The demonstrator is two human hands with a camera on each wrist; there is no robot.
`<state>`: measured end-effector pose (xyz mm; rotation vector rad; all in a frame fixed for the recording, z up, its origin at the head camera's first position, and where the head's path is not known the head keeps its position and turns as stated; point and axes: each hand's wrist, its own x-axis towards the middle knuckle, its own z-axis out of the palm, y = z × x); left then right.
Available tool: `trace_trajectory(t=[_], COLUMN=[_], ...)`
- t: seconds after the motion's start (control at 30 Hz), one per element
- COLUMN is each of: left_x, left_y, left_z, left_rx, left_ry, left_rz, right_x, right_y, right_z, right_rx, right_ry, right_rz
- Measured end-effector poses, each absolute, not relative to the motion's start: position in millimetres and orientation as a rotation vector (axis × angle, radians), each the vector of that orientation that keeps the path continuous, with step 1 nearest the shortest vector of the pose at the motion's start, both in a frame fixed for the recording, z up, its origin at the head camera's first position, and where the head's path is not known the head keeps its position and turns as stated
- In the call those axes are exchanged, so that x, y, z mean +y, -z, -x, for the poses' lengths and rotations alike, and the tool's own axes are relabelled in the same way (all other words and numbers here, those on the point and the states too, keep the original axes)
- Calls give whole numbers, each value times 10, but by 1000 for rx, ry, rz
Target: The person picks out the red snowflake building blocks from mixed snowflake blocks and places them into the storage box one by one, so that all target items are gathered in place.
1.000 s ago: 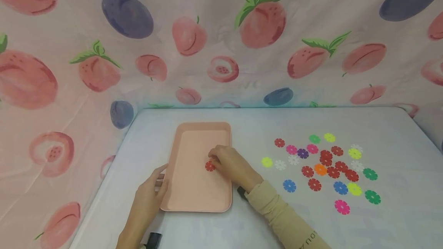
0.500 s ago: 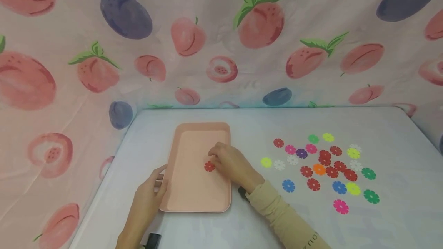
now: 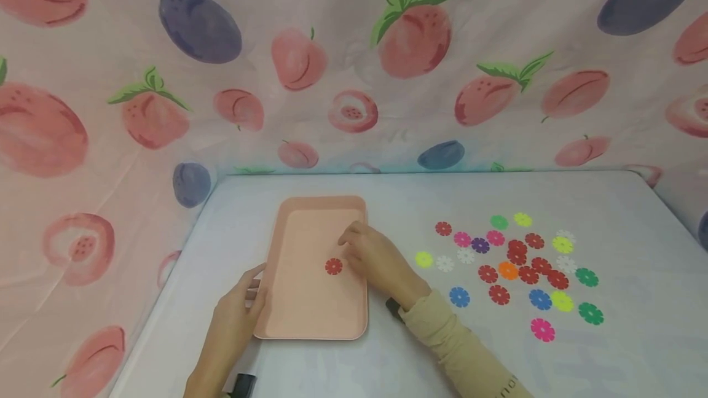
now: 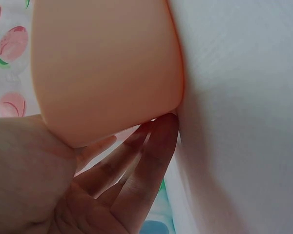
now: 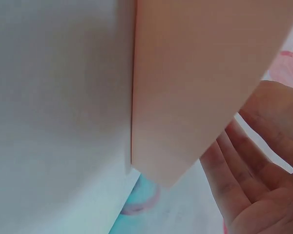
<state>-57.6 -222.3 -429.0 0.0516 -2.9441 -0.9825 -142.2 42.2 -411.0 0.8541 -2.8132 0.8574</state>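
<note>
In the head view, a peach-coloured rectangular tray (image 3: 310,318) lies on the table. On its floor sits a single red notched plastic disc (image 3: 334,266). My left hand (image 3: 238,306) holds the tray's left side, thumb at the rim; in the left wrist view the fingers (image 4: 149,165) press low on the outer wall. Above the tray's right half is my right hand (image 3: 376,257), just right of the red disc, holding nothing. The right wrist view shows its fingers (image 5: 234,175) loosely extended beyond the tray wall.
Several loose notched discs lie scattered on the table right of the tray, among them a blue disc (image 3: 459,297), an orange disc (image 3: 508,271) and a pink disc (image 3: 542,330). A fruit-print cloth (image 3: 332,29) rises behind the white table (image 3: 431,355).
My right hand has let go of the red disc and drawn slightly up and right from it. The disc stays on the tray floor. My left hand has kept its place.
</note>
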Motion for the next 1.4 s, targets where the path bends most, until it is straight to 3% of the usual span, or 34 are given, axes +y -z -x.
trace_trajectory(t=[1.4], left_x=[-2223], left_y=[4294], left_z=[581], left_rx=[-2947], left_ry=[1004], left_rz=[-91], right_x=[997], right_y=[4066], right_z=[1496], right_rx=[-2870], right_ry=[-845], right_rz=[-617])
